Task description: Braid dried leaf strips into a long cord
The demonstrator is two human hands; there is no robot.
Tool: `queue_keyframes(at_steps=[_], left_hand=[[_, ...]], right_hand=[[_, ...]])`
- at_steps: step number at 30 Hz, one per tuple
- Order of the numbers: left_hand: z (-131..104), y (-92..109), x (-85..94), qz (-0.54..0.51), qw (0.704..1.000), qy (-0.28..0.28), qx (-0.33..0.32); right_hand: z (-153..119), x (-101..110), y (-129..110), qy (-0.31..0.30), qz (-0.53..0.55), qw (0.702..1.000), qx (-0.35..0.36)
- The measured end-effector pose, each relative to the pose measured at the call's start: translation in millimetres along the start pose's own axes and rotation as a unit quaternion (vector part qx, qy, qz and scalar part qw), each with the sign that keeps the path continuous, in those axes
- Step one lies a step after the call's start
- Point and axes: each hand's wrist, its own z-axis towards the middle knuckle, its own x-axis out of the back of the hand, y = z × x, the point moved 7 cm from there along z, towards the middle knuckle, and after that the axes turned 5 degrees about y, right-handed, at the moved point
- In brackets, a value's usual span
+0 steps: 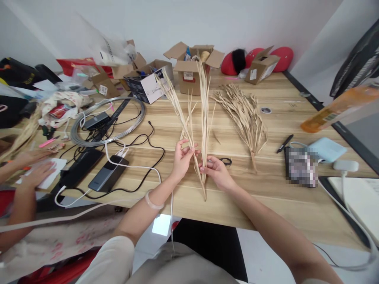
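Dried straw-like strands, held over the worktop (pixel 266 201) near the middle of its front edge, stand parted into a left bundle (pixel 174 98) and a right bundle (pixel 204 98) that meet at a pointed lower end (pixel 204 192); whether that end touches the wood, I cannot tell. The parting looks done, while no tie or braid shows on either bundle, so any binding seems not yet made. The left hand (pixel 182 157) is nearly closed, thumb and fingertips pinching the left bundle; the right hand (pixel 218 171), likewise curled almost closed, pinches the right one. A fuller dried bunch (pixel 244 114) lies apart to the right, not in hand. Counted: two bundles held, one bunch lying loose, one wire coil (pixel 142 112) toward the left edge, one tape roll (pixel 265 110) and one pen (pixel 285 144) toward the right edge, and three red rounded things (pixel 282 59) at the back right corner.
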Motion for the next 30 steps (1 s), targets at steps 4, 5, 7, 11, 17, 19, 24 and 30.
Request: queue_keyframes(at_steps=[4, 5, 7, 11, 17, 19, 24, 30], left_hand=[[1, 2, 1.6, 0.004, 1.0, 0.002, 0.001], [1, 2, 2.0, 0.008, 1.0, 0.002, 0.002], [2, 1, 2.2, 0.011, 1.0, 0.002, 0.003], [0, 1, 1.3, 0.032, 0.999, 0.004, -0.01], [-5, -1, -1.1, 0.067, 0.997, -0.003, -0.031], [-6, -3, -4.0, 0.062, 0.997, -0.021, -0.028], [-11, -9, -11.9, 0.06, 0.996, -0.066, -0.011], [-8, -7, -7.8, 0.094, 0.994, -0.047, -0.037]], right_hand=[[0, 0, 0, -0.006, -0.005, 1.0, 0.008], [0, 0, 0, -0.006, -0.007, 1.0, 0.013], [-1, 0, -1, -0.006, -0.016, 0.999, 0.036], [-3, -1, -10, -0.004, -0.086, 0.99, 0.109], [-7, -1, -15, 0.026, -0.167, 0.976, 0.135], [-6, 0, -15, 0.031, -0.17, 0.975, 0.139], [-2, 6, -14, 0.041, -0.168, 0.976, 0.131], [3, 11, -9, 0.048, -0.113, 0.989, 0.088]])
